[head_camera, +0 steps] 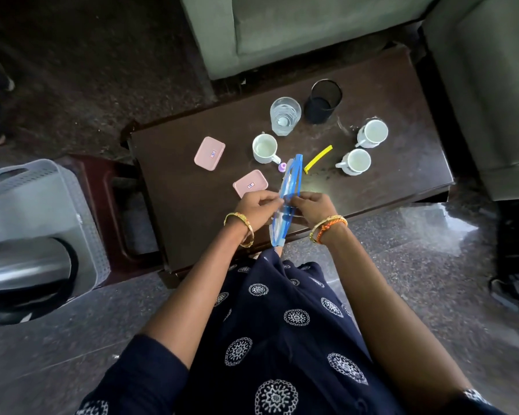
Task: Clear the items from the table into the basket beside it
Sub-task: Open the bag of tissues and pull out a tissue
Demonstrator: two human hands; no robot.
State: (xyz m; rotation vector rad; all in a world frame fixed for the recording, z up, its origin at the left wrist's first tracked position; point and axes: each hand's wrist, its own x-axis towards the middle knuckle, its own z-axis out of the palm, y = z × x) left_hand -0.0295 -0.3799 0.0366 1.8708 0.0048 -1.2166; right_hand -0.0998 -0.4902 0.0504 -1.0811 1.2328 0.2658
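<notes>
A clear pouch with blue edging (289, 187) is held up edgewise above the near part of the dark wooden table (402, 94), pinched between both hands: the left hand (256, 206) nips it from one side and the right hand (310, 209) from the other, fingertips pressed together on its thin plastic near the middle. Around it the table is far from cleared. Two pink lidded boxes (209, 153) lie to the left, three white cups (264, 148) stand about, a drinking glass (285, 115) and a black mesh pen holder (324, 101) sit toward the far edge, a yellow strip (318, 159) lies just beyond the pouch, and a small purple piece (282, 167) shows beside it (too small to identify). The white perforated basket (81, 205) stands on the floor to the left, with a shiny steel vessel (24, 271) apparently already in it. By my reckoning the work has barely begun: one item in, nearly everything left.
</notes>
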